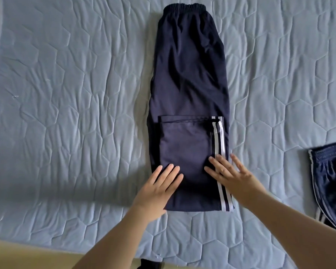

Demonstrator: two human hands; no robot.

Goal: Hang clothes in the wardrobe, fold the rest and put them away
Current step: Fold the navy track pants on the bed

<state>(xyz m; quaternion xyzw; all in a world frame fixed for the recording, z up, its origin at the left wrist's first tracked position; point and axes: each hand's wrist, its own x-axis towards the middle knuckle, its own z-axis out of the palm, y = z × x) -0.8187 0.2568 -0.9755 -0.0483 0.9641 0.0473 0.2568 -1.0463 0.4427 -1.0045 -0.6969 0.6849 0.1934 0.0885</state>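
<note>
Navy track trousers point(188, 74) with two white side stripes lie lengthwise on the pale blue quilted mattress point(66, 94), elastic waistband at the far end. The leg ends are folded up over the near part, the hem lying across the middle. My left hand point(159, 187) presses flat on the folded part's near left side, fingers straight. On the right side, over the white stripes, my right hand point(231, 175) lies flat with its fingers spread.
A second dark navy garment point(330, 181) with white trim lies crumpled at the mattress's right edge. The mattress's near edge runs along the bottom, with tan floor point(27, 257) beyond it. Something dark shows at the bottom edge below the mattress.
</note>
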